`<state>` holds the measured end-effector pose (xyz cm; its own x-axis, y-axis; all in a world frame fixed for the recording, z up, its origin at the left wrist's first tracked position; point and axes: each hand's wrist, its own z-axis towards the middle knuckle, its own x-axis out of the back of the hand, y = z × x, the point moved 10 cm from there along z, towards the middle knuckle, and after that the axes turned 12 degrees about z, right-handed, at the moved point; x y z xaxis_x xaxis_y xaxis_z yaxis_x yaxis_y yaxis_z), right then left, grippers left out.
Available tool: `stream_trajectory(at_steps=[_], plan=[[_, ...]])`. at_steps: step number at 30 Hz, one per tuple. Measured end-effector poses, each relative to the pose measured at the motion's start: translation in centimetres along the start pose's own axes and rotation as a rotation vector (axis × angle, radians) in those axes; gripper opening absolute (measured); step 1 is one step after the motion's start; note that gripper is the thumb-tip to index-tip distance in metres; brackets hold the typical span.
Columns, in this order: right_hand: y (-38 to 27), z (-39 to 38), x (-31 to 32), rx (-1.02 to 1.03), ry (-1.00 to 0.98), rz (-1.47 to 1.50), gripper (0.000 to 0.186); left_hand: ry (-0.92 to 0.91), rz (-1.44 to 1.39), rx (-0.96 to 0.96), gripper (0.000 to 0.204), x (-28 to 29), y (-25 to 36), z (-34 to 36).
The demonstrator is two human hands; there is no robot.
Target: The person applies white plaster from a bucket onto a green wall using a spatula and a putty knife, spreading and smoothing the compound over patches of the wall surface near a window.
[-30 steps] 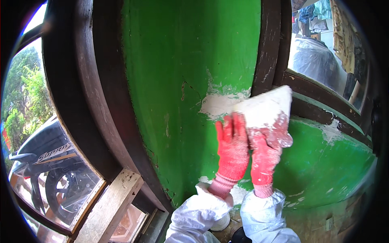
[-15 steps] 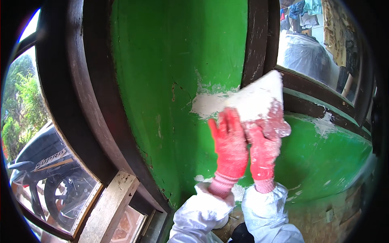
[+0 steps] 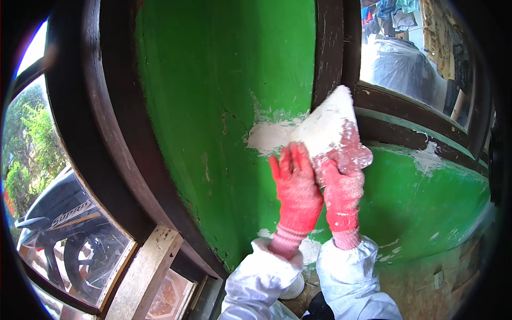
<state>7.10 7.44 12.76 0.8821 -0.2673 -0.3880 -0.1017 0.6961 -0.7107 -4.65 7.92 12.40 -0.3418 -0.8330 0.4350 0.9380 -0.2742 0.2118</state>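
My right hand [image 3: 344,197], in a red knitted glove smeared with white, grips the lower end of a flat reddish-brown putty scraper [image 3: 332,122]. White paste coats most of its broad face. My left hand [image 3: 297,194], gloved alike, has its fingers stretched out, with the tips against the scraper's lower left edge. The scraper leans at the green wall [image 3: 186,80], its left side meeting a white putty patch [image 3: 266,137]. Its upper tip overlaps the dark wooden post. How the right thumb and fingers wrap round the tool is partly hidden.
A dark window frame [image 3: 128,106] rises on the left, with a motorbike [image 3: 69,224] behind its glass. Below it lies a pale wooden beam [image 3: 144,272]. At the right, a dark rail [image 3: 405,109] runs under another window. More white patches [image 3: 426,160] mark the wall.
The view has shifted slightly, so wall and frames sit a little further left. Both hands and the scraper stay at the putty patch, with the scraper slightly more upright.
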Motion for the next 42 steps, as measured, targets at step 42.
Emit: stream_trajectory(at_steps=[42], plan=[[-1.9,0.3,3.3,0.036,0.076,-0.061,0.021,0.059,-0.016,-0.112,0.056,1.7,2.7,-0.3]])
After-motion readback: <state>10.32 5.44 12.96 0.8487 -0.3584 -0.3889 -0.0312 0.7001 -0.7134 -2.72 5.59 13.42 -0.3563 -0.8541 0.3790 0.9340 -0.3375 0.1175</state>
